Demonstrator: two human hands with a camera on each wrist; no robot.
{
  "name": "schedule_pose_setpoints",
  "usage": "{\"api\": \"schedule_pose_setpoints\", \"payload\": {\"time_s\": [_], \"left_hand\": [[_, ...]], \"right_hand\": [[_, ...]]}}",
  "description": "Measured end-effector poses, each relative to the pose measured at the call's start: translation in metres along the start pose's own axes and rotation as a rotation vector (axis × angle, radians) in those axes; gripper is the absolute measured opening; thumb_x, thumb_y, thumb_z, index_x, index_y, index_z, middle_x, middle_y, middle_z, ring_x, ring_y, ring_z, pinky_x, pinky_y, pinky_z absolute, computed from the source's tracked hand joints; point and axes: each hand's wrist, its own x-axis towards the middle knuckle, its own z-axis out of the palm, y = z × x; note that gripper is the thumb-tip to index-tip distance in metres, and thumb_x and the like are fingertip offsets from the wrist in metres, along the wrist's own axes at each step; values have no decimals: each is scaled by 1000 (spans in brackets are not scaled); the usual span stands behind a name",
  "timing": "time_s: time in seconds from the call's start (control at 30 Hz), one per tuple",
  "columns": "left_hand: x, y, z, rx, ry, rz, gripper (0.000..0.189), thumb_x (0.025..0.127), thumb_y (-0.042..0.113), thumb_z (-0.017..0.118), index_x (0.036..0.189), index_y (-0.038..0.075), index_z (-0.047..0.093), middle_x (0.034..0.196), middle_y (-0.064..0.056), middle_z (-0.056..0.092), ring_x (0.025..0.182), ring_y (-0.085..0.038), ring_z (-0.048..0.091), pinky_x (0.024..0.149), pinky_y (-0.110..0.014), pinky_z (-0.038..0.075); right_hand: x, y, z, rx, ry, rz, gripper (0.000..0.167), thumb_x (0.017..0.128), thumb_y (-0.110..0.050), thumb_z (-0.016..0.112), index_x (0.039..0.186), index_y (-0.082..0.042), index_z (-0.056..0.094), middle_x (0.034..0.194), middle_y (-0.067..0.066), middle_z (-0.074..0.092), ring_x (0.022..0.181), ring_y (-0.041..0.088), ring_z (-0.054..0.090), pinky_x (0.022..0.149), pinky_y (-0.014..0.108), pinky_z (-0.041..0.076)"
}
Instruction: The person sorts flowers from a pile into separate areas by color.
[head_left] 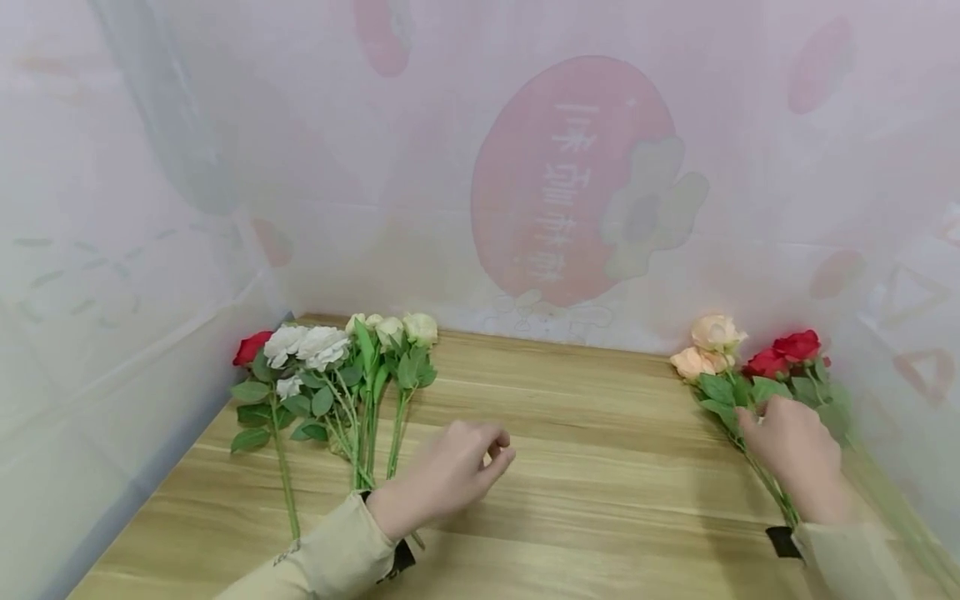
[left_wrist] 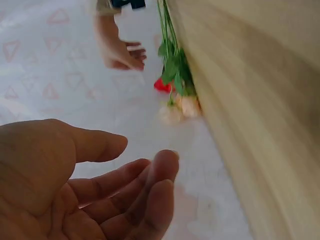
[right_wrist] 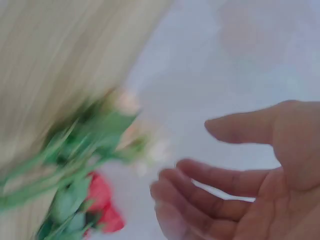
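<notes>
My left hand hovers over the table just right of the white and cream flowers, its fingers loosely bent with nothing in them; the left wrist view shows a gap between thumb and fingertips. Over at the right, my right hand is above the stems of peach roses and red roses. In the right wrist view its thumb and fingers stand apart, holding nothing, with the red rose beside them. Part of the stems is hidden behind the right hand and sleeve.
On the left lie a red rose, white flowers and cream-coloured flowers with green stems. The wooden table is bordered by printed cloth walls at the back and both sides.
</notes>
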Motion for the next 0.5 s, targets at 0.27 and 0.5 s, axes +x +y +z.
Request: {"api": "schedule_pose_setpoints", "payload": {"time_s": [0.27, 0.5], "left_hand": [[-8, -33, -46, 126, -4, -215, 14, 96, 19, 65, 86, 10, 69, 65, 5, 59, 50, -3, 47, 45, -19, 42], [-29, -85, -91, 227, -55, -487, 50, 97, 24, 63, 54, 17, 38, 48, 7, 27, 41, -7, 26, 39, -21, 23]], "right_hand": [[-27, -59, -6, 156, -14, -147, 48, 97, -50, 57, 101, -4, 72, 84, 1, 67, 75, 20, 61, 64, 42, 48], [-42, -102, -17, 241, -20, -211, 42, 97, -48, 57, 103, -10, 72, 85, -2, 67, 78, 16, 61, 67, 38, 48]]}}
